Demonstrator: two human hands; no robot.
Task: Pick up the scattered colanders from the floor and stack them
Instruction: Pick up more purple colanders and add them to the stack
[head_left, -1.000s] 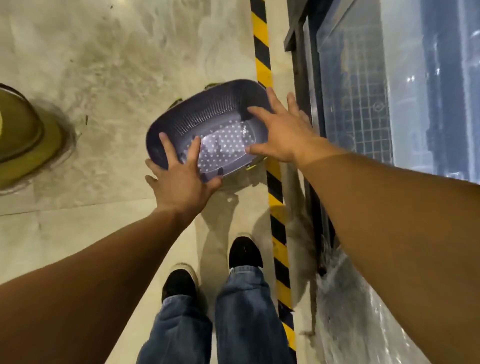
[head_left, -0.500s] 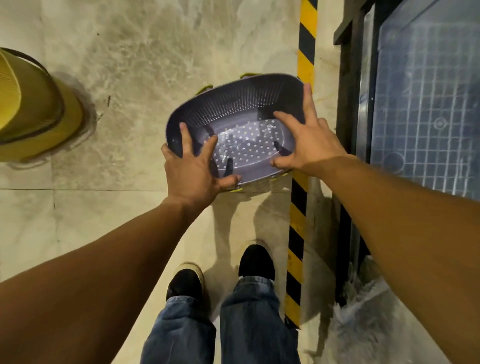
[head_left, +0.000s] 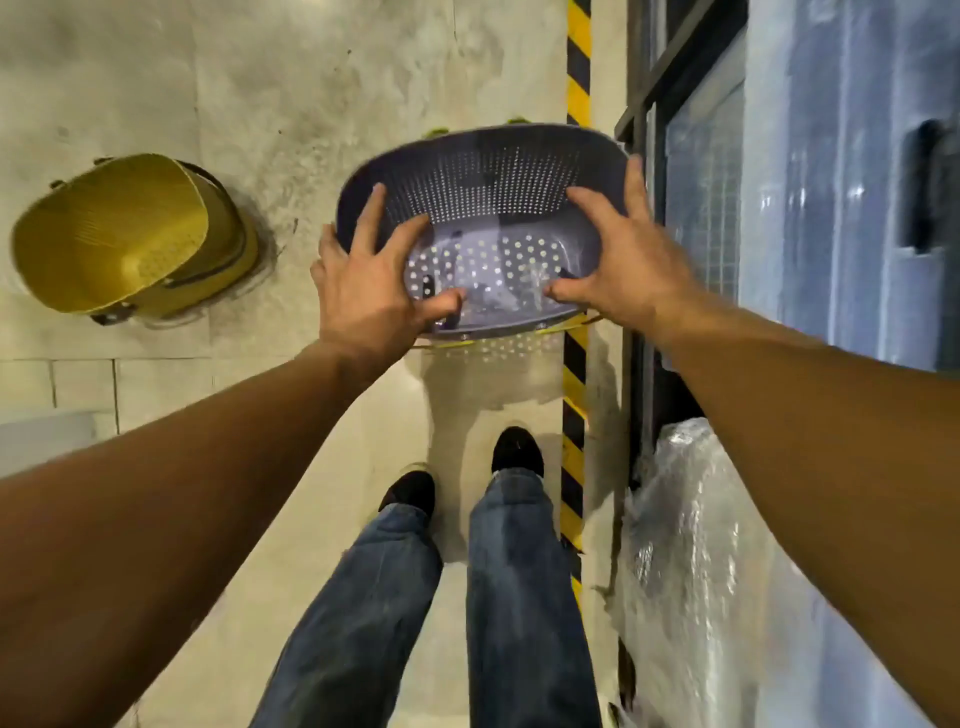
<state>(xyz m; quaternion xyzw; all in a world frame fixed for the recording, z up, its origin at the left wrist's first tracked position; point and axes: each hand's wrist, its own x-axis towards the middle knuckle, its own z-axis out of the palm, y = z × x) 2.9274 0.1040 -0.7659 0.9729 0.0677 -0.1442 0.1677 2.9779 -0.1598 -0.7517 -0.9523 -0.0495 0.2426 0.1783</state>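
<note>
At the left of the frame a yellow colander (head_left: 130, 234) lies tipped on its side on the floor (head_left: 291, 78), well apart from the hands. In the middle, the left hand (head_left: 371, 291) grips the near-left rim of a purple colander (head_left: 493, 182), its fingers (head_left: 371, 208) spread inside the bowl and the thumb hooked over the near edge. A sliver of yellow shows under that rim, so it may sit nested on another colander; I cannot tell whether the pair rests on the floor or is held just above it. The right hand (head_left: 621, 265) clasps the right rim the same way, thumb inside, fingers up the wall. The risk, as I judge it, is that both grips hold only the purple shell: the lower one could drop away or jam crooked. Close at the right stand a striped line (head_left: 576, 364) and a metal frame (head_left: 639, 260), which a swung rim could knock.
</note>
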